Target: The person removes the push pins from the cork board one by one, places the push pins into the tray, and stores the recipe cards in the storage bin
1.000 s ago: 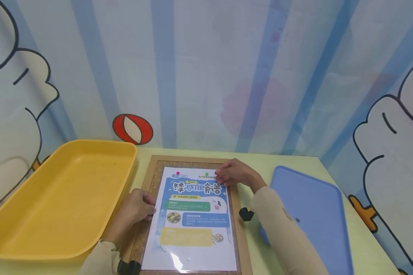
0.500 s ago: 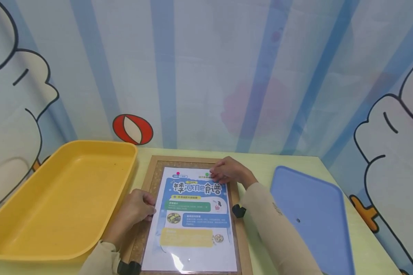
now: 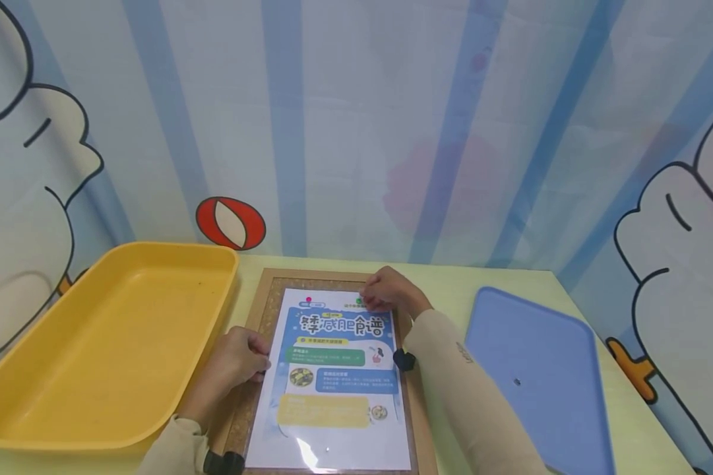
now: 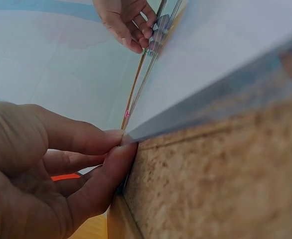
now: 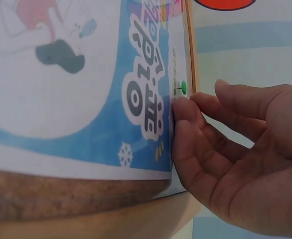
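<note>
A printed sheet (image 3: pixel 332 442) in a clear plastic cover lies on a wood-framed corkboard (image 3: pixel 262 303). My left hand (image 3: pixel 237 356) pinches the sheet's left edge between thumb and fingertip, as the left wrist view shows. At the top right corner is my right hand (image 3: pixel 394 290), its bent fingertips against the sheet just beside a green push pin (image 5: pixel 184 87). The right thumb stands apart from those fingers. A pink push pin (image 3: pixel 309 299) marks the top left of the sheet. Near the right corner, the sheet stands slightly off the cork.
To the left, a yellow tray (image 3: pixel 228 277) sits close beside the board. A blue tray (image 3: pixel 540 369) with a small dark speck (image 3: pixel 517 382) on it lies on the right. Behind the pale table (image 3: pixel 451 284) hangs a striped cartoon backdrop (image 3: pixel 356 132).
My right hand has shifted left along the sheet's top edge, up to the green push pin. The left hand keeps its place, and the board and trays look unmoved.
</note>
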`<state>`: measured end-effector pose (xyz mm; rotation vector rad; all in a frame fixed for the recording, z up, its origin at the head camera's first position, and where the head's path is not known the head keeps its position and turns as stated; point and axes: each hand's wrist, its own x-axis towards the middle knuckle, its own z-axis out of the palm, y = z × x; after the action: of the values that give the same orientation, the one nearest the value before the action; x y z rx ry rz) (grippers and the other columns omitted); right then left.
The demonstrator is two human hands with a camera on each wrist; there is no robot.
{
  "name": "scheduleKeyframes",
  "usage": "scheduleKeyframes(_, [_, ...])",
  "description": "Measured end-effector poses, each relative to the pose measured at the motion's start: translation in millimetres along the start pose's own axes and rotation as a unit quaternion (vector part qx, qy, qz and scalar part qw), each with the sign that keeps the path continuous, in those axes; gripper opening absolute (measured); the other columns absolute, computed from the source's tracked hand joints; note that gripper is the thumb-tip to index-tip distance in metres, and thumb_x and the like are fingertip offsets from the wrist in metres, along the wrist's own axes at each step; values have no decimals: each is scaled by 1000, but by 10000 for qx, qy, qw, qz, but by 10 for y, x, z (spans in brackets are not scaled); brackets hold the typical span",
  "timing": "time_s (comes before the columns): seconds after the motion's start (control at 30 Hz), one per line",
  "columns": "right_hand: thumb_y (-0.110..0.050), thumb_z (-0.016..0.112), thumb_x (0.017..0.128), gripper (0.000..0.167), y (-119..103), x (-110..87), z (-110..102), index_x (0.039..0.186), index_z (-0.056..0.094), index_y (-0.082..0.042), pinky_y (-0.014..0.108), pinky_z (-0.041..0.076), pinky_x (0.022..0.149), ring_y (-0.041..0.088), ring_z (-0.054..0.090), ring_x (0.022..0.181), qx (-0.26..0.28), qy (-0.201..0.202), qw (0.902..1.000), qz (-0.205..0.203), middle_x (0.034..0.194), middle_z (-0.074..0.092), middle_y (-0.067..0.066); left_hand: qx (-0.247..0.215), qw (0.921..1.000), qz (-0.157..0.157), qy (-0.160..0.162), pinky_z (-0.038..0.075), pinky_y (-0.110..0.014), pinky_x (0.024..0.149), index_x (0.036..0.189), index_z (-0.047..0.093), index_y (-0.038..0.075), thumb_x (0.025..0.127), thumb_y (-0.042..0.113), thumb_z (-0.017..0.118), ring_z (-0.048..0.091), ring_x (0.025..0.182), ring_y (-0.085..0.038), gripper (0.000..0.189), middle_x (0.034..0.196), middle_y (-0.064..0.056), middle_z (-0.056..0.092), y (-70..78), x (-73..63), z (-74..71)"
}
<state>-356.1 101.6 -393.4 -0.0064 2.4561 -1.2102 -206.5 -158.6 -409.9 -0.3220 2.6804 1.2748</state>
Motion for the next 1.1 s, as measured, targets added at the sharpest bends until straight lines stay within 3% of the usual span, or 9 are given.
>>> scheduleKeyframes(0.5, [-10,68,93,12,-100,25,114,87,75,-3,21,47,53,14,58,57,-550,385,9977,124,67,63,4,7,10000,-58,4,55,-27,58,99,68,-7,85,-6,71,64,69,-23,14,87,-18,66,5,-8,-2])
scheduleKeyframes(0.8, [-5,72,88,6,-150,62,175,82,74,-4,22,47,53,14,57,56,-1123,422,9928,-1,69,66,6,4,10000,-27,-21,55,-27,58,99,68,-6,85,-6,71,64,70,-23,14,87,-18,66,6,6,-4])
scheduleKeyframes(1.1, [-8,75,87,23,-225,98,268,68,62,-8,23,40,50,14,55,57,-1857,535,9811,52,65,62,4,6,10000,-48,-28,55,-27,59,100,68,-7,85,-6,71,65,70,-23,15,88,-18,67,16,-14,-11])
